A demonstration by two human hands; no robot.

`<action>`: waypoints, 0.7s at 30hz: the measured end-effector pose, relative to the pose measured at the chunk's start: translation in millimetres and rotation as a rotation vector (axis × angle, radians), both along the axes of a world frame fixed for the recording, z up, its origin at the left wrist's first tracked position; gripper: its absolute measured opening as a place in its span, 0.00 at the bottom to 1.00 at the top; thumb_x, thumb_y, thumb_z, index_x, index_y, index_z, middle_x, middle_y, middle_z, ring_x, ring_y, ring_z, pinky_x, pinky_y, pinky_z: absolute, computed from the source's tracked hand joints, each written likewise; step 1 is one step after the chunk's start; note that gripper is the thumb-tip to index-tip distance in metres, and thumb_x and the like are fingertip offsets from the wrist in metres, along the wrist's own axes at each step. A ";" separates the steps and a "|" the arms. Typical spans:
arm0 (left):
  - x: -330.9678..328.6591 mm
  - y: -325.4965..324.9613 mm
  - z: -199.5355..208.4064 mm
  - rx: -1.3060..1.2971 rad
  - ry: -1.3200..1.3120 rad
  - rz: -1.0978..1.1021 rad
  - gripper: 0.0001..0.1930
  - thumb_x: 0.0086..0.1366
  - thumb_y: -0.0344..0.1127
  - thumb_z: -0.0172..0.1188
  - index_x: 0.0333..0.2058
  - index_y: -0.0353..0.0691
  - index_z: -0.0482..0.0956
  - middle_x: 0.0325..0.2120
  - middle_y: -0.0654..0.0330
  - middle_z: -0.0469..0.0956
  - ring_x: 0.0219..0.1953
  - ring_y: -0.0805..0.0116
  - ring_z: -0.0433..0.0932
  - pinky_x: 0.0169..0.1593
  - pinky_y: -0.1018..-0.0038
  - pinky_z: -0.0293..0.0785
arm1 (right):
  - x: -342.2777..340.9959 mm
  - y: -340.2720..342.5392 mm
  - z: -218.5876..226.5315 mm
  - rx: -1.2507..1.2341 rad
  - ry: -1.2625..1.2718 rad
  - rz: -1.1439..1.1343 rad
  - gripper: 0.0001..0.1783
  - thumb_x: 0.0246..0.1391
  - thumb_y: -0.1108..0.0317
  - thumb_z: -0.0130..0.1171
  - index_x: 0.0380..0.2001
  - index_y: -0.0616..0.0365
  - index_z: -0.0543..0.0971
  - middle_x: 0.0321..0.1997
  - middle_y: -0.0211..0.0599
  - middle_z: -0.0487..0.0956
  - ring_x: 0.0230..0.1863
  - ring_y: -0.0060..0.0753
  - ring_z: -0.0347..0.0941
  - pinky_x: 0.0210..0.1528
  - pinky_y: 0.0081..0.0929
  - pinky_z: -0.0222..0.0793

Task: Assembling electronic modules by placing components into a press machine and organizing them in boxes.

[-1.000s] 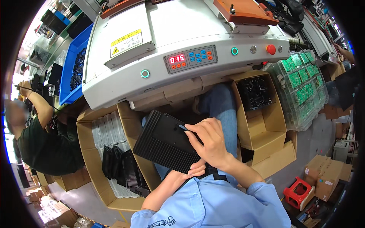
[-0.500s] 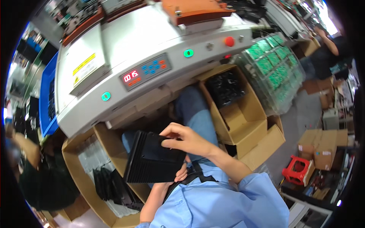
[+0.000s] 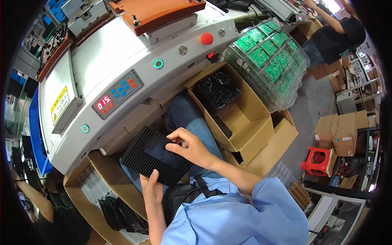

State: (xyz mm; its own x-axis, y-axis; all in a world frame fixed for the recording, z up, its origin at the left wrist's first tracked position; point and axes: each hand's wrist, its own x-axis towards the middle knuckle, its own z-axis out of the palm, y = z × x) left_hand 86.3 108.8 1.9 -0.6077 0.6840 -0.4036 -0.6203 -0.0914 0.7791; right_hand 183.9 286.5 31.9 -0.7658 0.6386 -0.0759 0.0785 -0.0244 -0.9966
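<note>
A black ribbed casing (image 3: 153, 157) with a smooth recessed middle lies tilted over my lap. My left hand (image 3: 152, 188) grips its near edge, thumb on top and the other fingers mostly hidden beneath. Above the casing's right part hovers my right hand (image 3: 190, 149), thumb and fingers bent together at the smooth area. Whatever the right fingertips hold, if anything, is too small to see. To the right, an open cardboard box (image 3: 255, 122) has a black tray (image 3: 218, 92) of small dark pieces in it.
A grey-white machine (image 3: 122, 53) with buttons and a lit display stands ahead. Clear trays of green circuit boards (image 3: 265, 53) are stacked at right. A carton (image 3: 98, 163) at left holds black casings and wrapped parts. Beyond are a red stool (image 3: 316, 161) and other people.
The view has shifted. The casing has turned, and my left hand now shows its thumb over the near edge. My right hand stays over the smooth area.
</note>
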 end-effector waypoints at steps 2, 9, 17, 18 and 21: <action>-0.7 4.4 4.0 0.020 -0.075 0.060 0.25 0.65 0.36 0.55 0.58 0.39 0.61 0.54 0.56 0.69 0.55 0.60 0.69 0.58 0.62 0.66 | 12.6 20.2 -4.1 0.066 -0.002 0.066 0.11 0.57 0.66 0.57 0.39 0.60 0.77 0.39 0.28 0.74 0.38 0.16 0.70 0.36 0.15 0.64; -24.7 -18.2 -20.9 0.093 -0.358 0.271 0.14 0.64 0.35 0.56 0.47 0.36 0.73 0.43 0.53 0.77 0.45 0.58 0.77 0.51 0.61 0.75 | 116.6 137.7 -43.2 0.385 -0.854 0.110 0.17 0.56 0.56 0.55 0.32 0.61 0.80 0.29 0.45 0.80 0.35 0.39 0.78 0.39 0.30 0.71; -15.4 -25.8 -9.6 0.021 -0.266 0.322 0.18 0.64 0.30 0.54 0.53 0.41 0.68 0.45 0.59 0.75 0.47 0.63 0.75 0.51 0.66 0.73 | 107.2 157.1 -215.8 0.759 -1.238 0.412 0.20 0.50 0.54 0.54 0.30 0.64 0.81 0.35 0.53 0.79 0.40 0.51 0.76 0.46 0.42 0.71; -14.3 -22.4 -7.4 0.016 -0.251 0.291 0.19 0.64 0.30 0.54 0.54 0.41 0.67 0.46 0.59 0.74 0.48 0.64 0.74 0.52 0.67 0.72 | 123.0 163.5 -242.3 0.801 -1.189 0.410 0.17 0.50 0.59 0.52 0.29 0.62 0.81 0.35 0.52 0.79 0.39 0.51 0.77 0.44 0.42 0.71; -11.3 -25.5 -2.1 -0.021 -0.201 0.285 0.22 0.63 0.29 0.54 0.56 0.42 0.65 0.47 0.61 0.73 0.50 0.65 0.73 0.52 0.68 0.71 | 149.8 176.2 -290.0 0.825 -1.005 0.317 0.12 0.50 0.64 0.51 0.27 0.57 0.81 0.33 0.50 0.80 0.36 0.53 0.76 0.39 0.44 0.72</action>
